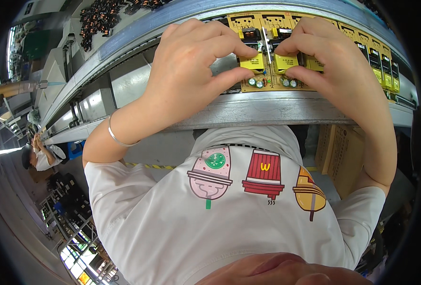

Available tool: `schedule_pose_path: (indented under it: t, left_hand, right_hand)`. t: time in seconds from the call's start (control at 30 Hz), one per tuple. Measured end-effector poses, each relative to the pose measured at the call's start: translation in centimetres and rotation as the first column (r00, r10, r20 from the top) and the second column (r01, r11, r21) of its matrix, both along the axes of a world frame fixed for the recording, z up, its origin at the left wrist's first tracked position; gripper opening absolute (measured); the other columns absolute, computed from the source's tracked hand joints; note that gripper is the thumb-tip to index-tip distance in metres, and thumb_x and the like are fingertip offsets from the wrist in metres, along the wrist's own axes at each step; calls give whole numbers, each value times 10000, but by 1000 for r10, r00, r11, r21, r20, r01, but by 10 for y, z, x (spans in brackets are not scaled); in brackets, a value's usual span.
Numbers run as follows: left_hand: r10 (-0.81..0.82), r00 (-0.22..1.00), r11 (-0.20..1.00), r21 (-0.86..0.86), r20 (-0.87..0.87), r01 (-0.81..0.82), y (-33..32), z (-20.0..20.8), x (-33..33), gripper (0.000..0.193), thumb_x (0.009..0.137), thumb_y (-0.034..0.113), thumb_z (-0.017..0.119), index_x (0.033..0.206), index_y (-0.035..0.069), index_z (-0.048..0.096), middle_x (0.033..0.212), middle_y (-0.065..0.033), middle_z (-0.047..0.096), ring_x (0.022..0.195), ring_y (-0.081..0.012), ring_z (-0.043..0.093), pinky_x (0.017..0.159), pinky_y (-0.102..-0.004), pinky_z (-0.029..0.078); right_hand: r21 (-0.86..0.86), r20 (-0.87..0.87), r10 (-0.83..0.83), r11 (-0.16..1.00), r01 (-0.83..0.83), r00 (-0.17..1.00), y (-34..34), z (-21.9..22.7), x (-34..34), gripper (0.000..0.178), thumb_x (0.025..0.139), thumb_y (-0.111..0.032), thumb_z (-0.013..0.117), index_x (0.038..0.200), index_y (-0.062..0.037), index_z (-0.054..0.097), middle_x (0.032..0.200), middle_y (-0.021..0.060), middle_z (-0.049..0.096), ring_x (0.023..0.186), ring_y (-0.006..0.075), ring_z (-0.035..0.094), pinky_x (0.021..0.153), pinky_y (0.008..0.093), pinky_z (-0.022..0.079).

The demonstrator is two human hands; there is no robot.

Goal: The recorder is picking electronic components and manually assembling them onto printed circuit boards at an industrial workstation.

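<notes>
Hands [196, 64] [329, 59] pinching yellow blocks [252, 62] [286, 62] — rail [267, 107] nearer, cartons [342, 156] below

Yellow blocks [252, 62] (two) on board [241, 21]

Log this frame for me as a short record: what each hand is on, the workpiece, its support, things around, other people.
Left hand: thumb and index finger pinching a yellow block
Right hand: thumb and index finger pinching a second yellow block
Workpiece: tan circuit board panel, under both hands
Support: metal rail along the panel's near side
Upper left: pile of black and orange parts
Lower right: cardboard box
Other people: one person in a white top, far left
</notes>
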State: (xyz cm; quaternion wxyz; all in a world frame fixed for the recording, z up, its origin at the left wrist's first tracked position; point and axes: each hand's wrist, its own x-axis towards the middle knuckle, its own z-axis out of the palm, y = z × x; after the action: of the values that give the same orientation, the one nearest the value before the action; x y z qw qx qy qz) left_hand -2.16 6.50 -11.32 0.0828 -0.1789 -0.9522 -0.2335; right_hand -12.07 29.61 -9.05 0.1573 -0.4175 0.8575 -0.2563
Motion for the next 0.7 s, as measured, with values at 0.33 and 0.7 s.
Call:
schedule_pose_path:
  t: [0.33,0.7]
  left_hand:
    - [-50,999,990,-129,2,50,1,-1,-1,252,788,214,847,1026,161,781,1035,40,710,931,-201,636,813,-321,405]
    - [44,991,992,120,-124,-29,-1,18,5,386,873,96,774,1257,94,736,1130,-97,657,883,-182,589,725,-275,468]
  right_hand:
    - [-97,-45,12,995,-17,999,3,4,8,318,753,-20,794,1056,-12,701,960,122,631,937,318,624,802,402,504]
    - [-358,-378,-414,890,282,828,131,11,-61,285,1021,-200,643,1263,-66,712,1192,17,726,1000,142,640,849,285,477]
